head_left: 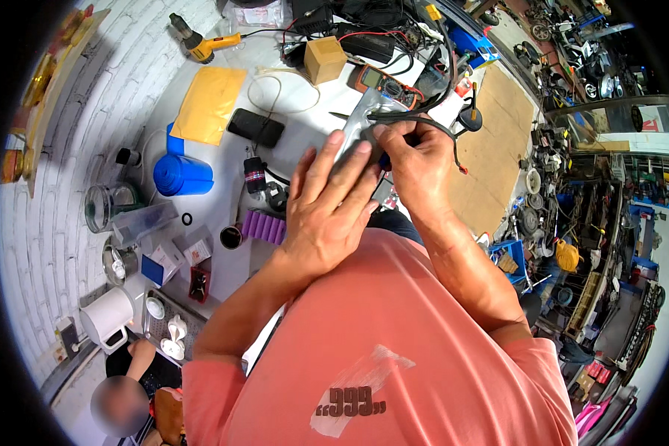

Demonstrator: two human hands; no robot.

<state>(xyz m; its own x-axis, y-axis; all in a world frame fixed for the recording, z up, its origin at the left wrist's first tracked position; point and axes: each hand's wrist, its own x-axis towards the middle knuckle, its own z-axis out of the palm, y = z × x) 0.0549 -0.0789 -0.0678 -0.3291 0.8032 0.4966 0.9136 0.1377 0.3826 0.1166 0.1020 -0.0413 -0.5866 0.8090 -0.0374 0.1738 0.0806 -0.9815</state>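
Note:
My left hand (327, 208) lies with fingers stretched out over a silver metal piece (366, 111) and a dark item largely hidden beneath it. My right hand (416, 167) is closed, thumb against that dark item, beside black cables (446, 134) that loop over the metal piece; exactly what it grips is unclear. Just behind are an orange-trimmed multimeter (372, 80) and a black phone (256, 128). Purple cylindrical cells (264, 227), a dark motor-like cylinder (254, 175) and a dark cup (231, 236) stand left of my left hand.
A yellow envelope (209, 104), heat gun (201, 46), blue roll (182, 175) and cardboard box (324, 59) share the white table (171, 234). Brown board (490, 149) lies right, beside cluttered parts (565, 275). A white kettle (105, 320) and another person (137, 360) are at lower left.

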